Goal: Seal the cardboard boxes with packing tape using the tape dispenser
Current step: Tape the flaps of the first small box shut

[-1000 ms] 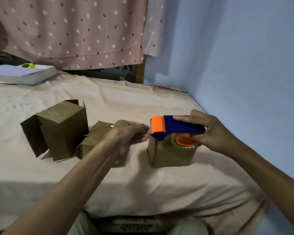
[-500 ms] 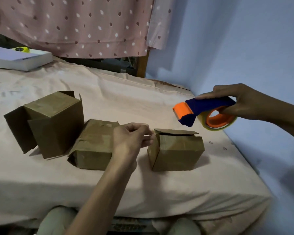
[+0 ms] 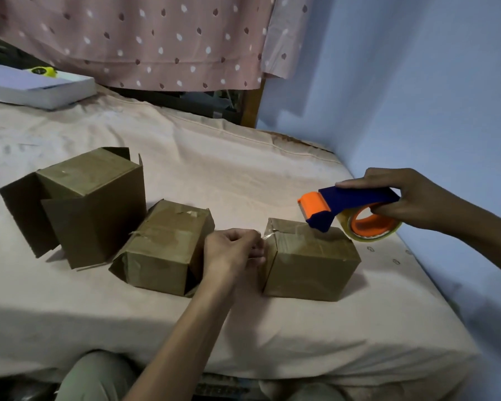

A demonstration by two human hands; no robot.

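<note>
Brown cardboard makes up three boxes on a bed covered with a pale pink sheet point(image 3: 243, 180). The tallest box point(image 3: 93, 204) stands at the left with loose flaps sticking out at its side and back. The middle box point(image 3: 162, 247) lies tilted just beside it, its top crossed with wrinkled tape. The right box point(image 3: 310, 259) sits apart from those two, nearest the blue wall point(image 3: 417, 82).

One tape dispenser point(image 3: 347, 209), dark blue with an orange head and an orange core inside its clear tape roll, is held in the air over the right box's top far corner. The right hand point(image 3: 411, 198) grips it, fingers curled over the handle and thumb beneath. The left hand point(image 3: 232, 250) is at the right box's left top edge, fingertips pinched on a clear strip of tape point(image 3: 268, 235) that meets that corner.

One white book point(image 3: 38, 88) lies at the bed's far left with one yellow object point(image 3: 42, 71) on it. A dotted pink curtain point(image 3: 145, 39) hangs behind.
</note>
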